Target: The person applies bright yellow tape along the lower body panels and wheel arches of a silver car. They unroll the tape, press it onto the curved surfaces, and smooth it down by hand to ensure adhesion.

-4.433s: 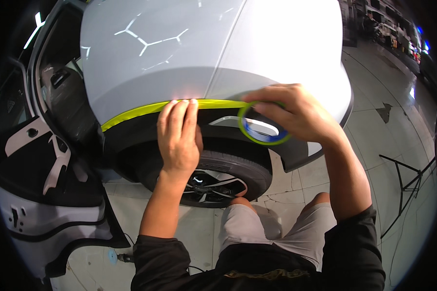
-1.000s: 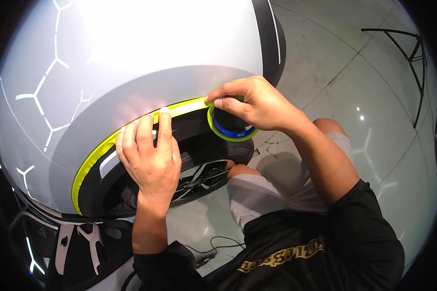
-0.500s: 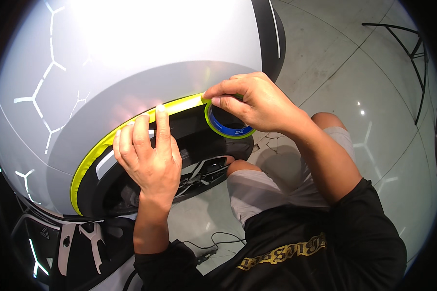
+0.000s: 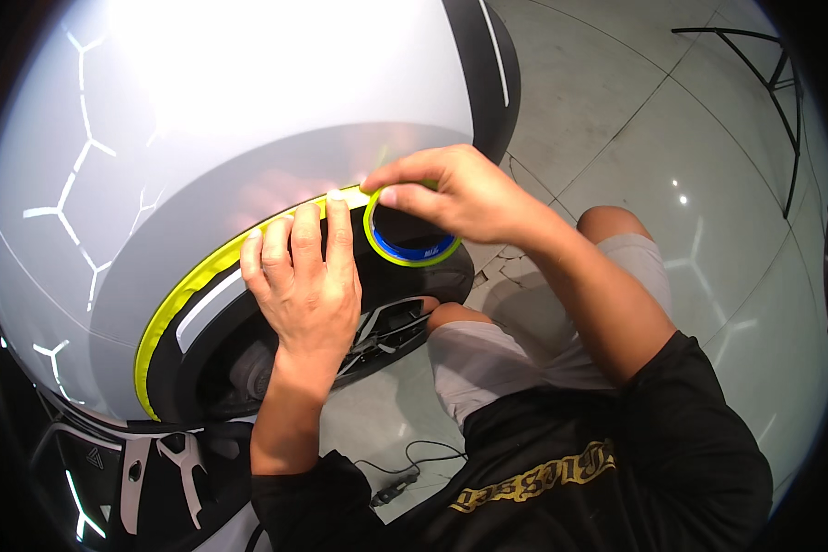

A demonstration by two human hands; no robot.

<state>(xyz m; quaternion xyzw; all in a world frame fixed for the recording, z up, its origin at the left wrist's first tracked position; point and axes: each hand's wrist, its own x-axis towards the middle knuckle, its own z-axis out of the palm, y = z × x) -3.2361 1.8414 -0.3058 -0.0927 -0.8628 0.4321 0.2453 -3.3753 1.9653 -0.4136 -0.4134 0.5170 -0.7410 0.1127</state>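
A strip of bright yellow masking tape (image 4: pixel 177 293) runs along the curved edge of the wheel arch, between a pale glossy car body panel (image 4: pixel 239 152) and the black arch trim. My left hand (image 4: pixel 308 285) lies over the trim with its fingers stretched out, the fingertips pressing on the strip. To its right, my right hand (image 4: pixel 465 198) pinches the tape roll (image 4: pixel 414 258) between thumb and fingers. This roll is yellow-green outside with a blue core, and hangs just below the panel's edge. The tape passes from the left fingertips to the right fingers.
Beneath the arch sits the wheel's dark tyre (image 4: pixel 455 274). An open car door (image 4: pixel 136 488) with dark and beige trim is at the lower left. A cable (image 4: pixel 414 460) lies on the tiled floor. At the far right stands a thin black metal frame (image 4: pixel 771 87).
My left hand has slid rightward along the strip, closer to the roll. The right hand with the roll sits slightly further left in view, as the whole view has shifted a little.
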